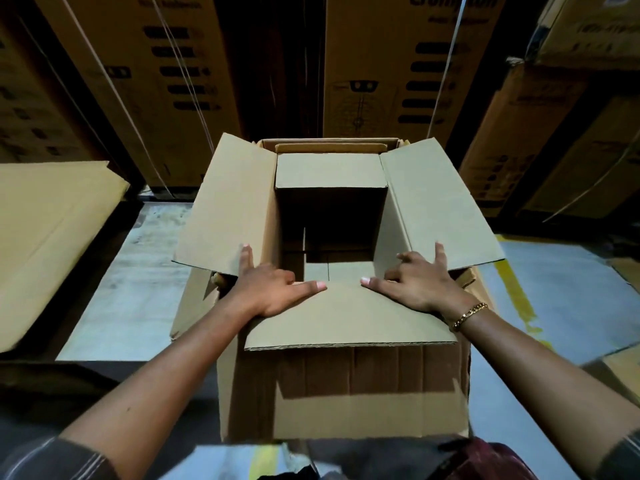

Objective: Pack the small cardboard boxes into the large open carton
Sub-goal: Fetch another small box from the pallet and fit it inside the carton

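The large open carton stands on the floor right in front of me, its four flaps spread outward. Inside, against the far wall, sits a plain small cardboard box; the near part of the carton's bottom is bare. My left hand lies at the near left corner, thumb on the near flap, index finger on the left flap. My right hand, with a gold bracelet on its wrist, mirrors it at the near right corner, touching the right flap. Both hands have spread fingers and hold nothing.
A stack of flat cardboard sheets lies to the left. Tall printed cartons with white strapping line the back, and more stand at the right. A yellow floor line runs on the right. Another box corner pokes in at the right edge.
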`<action>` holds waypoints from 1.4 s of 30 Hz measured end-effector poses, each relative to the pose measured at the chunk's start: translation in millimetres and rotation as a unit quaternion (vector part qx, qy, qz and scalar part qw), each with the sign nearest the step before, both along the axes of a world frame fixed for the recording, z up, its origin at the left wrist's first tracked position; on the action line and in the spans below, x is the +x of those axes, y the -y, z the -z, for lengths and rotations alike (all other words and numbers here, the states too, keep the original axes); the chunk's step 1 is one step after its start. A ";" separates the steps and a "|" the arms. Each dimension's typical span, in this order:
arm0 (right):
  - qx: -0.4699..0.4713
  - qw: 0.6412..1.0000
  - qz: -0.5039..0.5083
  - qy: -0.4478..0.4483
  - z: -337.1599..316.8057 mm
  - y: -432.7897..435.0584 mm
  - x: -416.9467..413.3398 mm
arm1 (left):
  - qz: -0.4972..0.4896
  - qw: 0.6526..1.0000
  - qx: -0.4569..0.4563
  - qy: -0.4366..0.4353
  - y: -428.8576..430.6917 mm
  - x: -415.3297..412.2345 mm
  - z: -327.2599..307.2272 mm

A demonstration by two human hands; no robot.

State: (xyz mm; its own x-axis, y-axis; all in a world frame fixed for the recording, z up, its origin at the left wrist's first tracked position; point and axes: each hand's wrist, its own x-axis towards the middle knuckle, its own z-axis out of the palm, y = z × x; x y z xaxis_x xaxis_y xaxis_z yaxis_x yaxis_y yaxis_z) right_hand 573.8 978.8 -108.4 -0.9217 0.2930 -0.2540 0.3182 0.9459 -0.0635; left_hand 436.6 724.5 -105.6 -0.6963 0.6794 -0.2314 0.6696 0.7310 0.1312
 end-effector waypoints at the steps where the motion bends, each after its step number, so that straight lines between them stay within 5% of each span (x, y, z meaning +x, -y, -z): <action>1: 0.010 1.000 0.002 -0.021 1.8 0.4 0.8 | -0.006 1.000 0.017 -0.017 0.5 0.1 3.3; 9: 0.021 0.995 0.016 -0.095 7.9 0.4 -0.4 | -0.013 0.995 0.073 -0.068 -0.7 2.2 7.1; 22: 0.086 0.995 -0.037 -0.022 -17.4 -40.0 -78.0 | 0.012 0.996 -0.056 -0.074 -28.0 -70.9 -17.6; 33: 0.183 0.980 -0.012 -0.074 -17.0 -118.9 -219.6 | -0.110 0.987 0.105 -0.046 -88.9 -195.8 -35.2; 37: 0.046 0.975 0.055 -0.211 -36.4 -150.6 -238.0 | -0.177 0.958 0.220 -0.040 -109.1 -235.3 -41.9; 39: -0.056 0.939 0.127 -0.314 -41.4 -165.0 -248.7 | -0.215 0.935 0.280 -0.030 -120.4 -256.6 -39.9; 42: -0.132 0.910 0.206 -0.333 -42.3 -181.5 -275.1 | -0.235 0.925 0.299 0.003 -139.9 -286.9 -35.7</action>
State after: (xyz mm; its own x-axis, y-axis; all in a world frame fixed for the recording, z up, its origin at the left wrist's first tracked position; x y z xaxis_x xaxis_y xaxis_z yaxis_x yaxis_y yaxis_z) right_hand 298.8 1160.3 -66.2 -0.7220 0.6592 0.2101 0.4506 0.6785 -0.5802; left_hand 149.8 864.4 -69.9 -0.9469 0.3108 0.0827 0.2950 0.7369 0.6082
